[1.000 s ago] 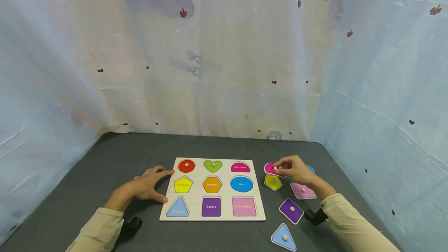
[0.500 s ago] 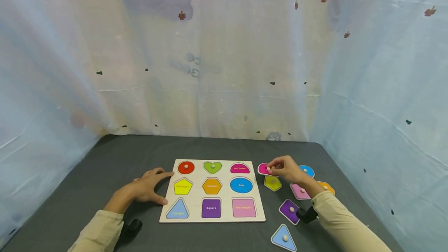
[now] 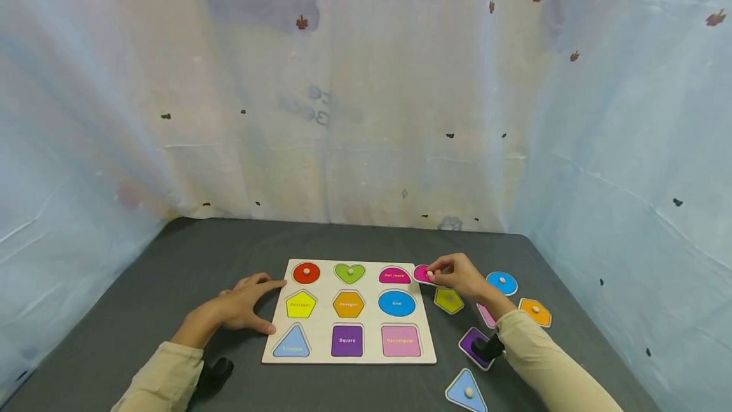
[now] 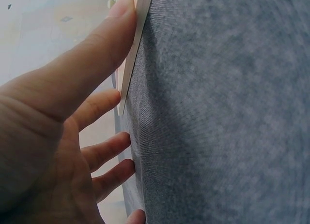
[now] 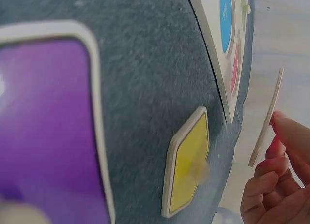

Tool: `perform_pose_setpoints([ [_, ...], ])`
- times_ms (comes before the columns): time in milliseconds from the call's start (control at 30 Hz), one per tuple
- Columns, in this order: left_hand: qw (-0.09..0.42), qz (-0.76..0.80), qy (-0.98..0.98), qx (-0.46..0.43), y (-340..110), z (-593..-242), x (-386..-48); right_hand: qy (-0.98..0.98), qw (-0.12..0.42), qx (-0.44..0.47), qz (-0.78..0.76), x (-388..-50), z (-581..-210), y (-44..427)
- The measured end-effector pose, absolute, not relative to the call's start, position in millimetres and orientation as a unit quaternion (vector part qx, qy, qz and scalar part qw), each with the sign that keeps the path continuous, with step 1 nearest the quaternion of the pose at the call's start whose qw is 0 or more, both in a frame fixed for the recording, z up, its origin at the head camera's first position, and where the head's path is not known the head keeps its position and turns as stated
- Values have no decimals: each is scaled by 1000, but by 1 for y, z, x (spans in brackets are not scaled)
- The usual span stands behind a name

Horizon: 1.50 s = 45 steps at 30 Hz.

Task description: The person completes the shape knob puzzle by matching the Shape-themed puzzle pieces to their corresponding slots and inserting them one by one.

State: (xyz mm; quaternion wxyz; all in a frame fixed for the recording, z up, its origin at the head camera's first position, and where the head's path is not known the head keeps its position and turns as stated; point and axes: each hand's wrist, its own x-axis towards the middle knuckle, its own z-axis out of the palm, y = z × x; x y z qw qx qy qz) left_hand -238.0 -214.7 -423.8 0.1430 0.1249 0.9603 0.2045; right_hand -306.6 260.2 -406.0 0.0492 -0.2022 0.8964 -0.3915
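In the head view the right hand (image 3: 459, 275) pinches the knob of the magenta half-round piece (image 3: 421, 273), held at the board's upper right corner beside the printed half-round space (image 3: 394, 275). The right wrist view shows this piece (image 5: 267, 120) edge-on, raised off the table in the fingertips. The left hand (image 3: 243, 304) rests with spread fingers at the left edge of the white board (image 3: 326, 358); its thumb and a finger touch that edge in the left wrist view (image 4: 132, 54). A red circle (image 3: 305, 273) and green heart (image 3: 349, 273), both with knobs, lie on the board.
Right of the board lie a yellow pentagon (image 3: 448, 301), blue oval (image 3: 502, 283), orange hexagon (image 3: 535, 312), purple square (image 3: 470, 343) and light blue triangle (image 3: 467, 391). A pink piece (image 3: 486, 315) is partly under the right arm. A curtain (image 3: 366, 145) hangs behind the grey table (image 3: 337, 393).
The right hand has moved left with the magenta piece, from above the yellow pentagon to the board's upper right corner. The blue oval and orange hexagon have come into view. The left hand stays in place.
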Motion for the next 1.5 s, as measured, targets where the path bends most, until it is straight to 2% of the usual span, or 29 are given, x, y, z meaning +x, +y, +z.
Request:
perform_pose_setpoints([
  [433, 136, 199, 962, 129, -213, -415, -239, 889, 50, -225, -395, -319, -406, 235],
  [1067, 137, 200, 962, 128, -217, -422, -239, 898, 65, -190, -392, -331, -413, 196],
  [1500, 140, 204, 960, 130, -214, -422, -236, 906, 75, -153, -389, -340, -427, 188],
])
